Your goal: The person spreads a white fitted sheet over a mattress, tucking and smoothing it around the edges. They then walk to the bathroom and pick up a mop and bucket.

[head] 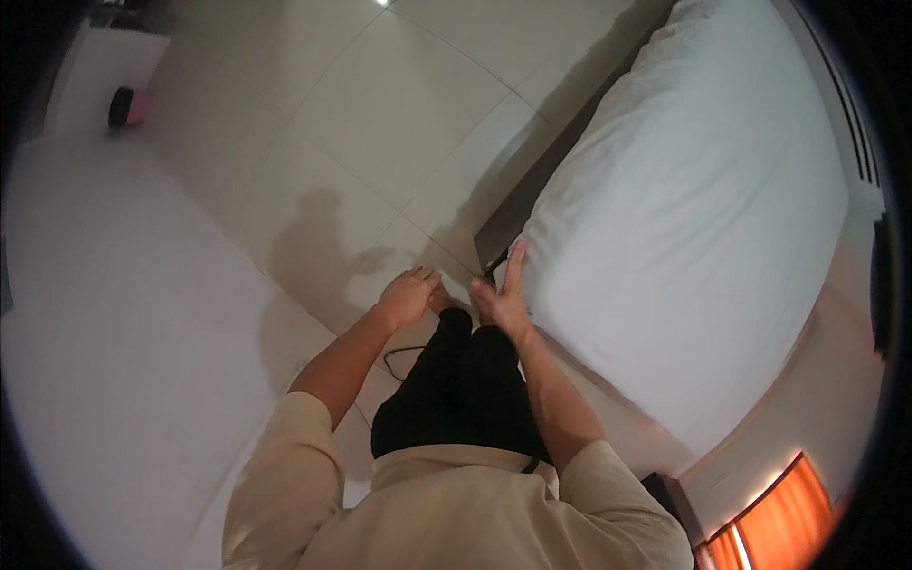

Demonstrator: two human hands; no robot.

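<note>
A mattress under a white, lightly wrinkled fitted sheet [677, 249] fills the right side of the view. Its dark bed frame [570, 153] runs along the floor side. My right hand [507, 303] is at the near corner of the mattress, thumb and fingers spread, with one fingertip overlapping the sheet's edge. Whether it presses on the cloth cannot be made out. To the left, my left hand [412, 296] hangs in the air over the floor and my feet, palm down and holding nothing. Its fingertips curl away from view.
Pale floor tiles [399, 135] stretch ahead, and a white wall [121, 299] rises at left. A thin dark cable [388, 363] lies by my legs. Beyond the wall sits a pink and black object [132, 107]. An orange curtain [787, 516] hangs at lower right.
</note>
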